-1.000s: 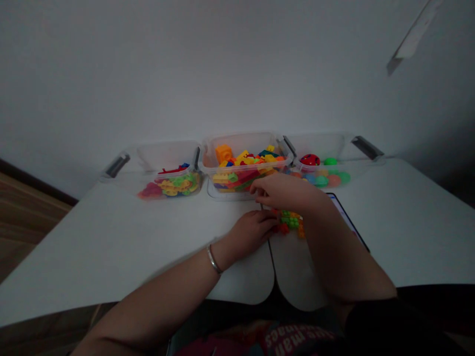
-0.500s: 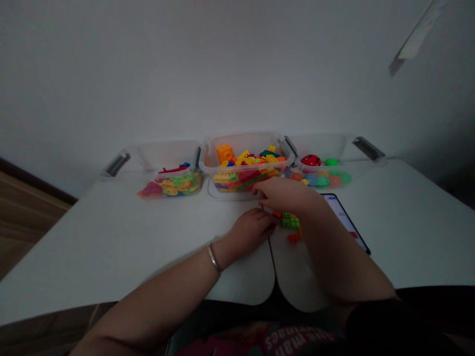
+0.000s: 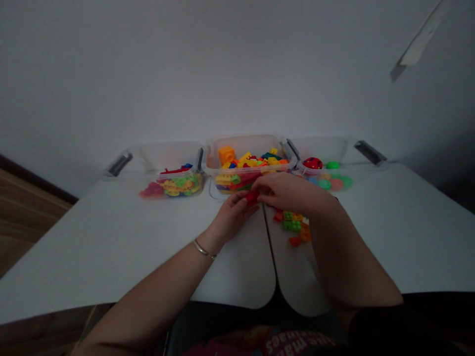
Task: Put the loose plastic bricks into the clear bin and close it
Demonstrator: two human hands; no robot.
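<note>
1. The left hand [image 3: 230,215] holds a red block [image 3: 252,198] in its fingertips, over the far part of the table [image 3: 111,242], near the seam [image 3: 270,242].
2. The right hand [image 3: 287,190] is curled, its fingertips meeting the block's right side; whether they clamp it, I cannot tell. The hands are together at the block.
3. Loose blocks [image 3: 292,225], green, orange, yellow and red, lie right of the seam, on the near side of the right hand; the right forearm hides some of that area.
4. The middle box [image 3: 245,143], clear and full of mixed blocks, stands just beyond the hands.
5. The left box [image 3: 166,151] holds yellow, green, red and blue pieces.
6. The right box [image 3: 322,148] holds coloured balls, with a spotted red one [image 3: 312,163] on top.
7. A bangle [image 3: 201,247] circles the left wrist.
</note>
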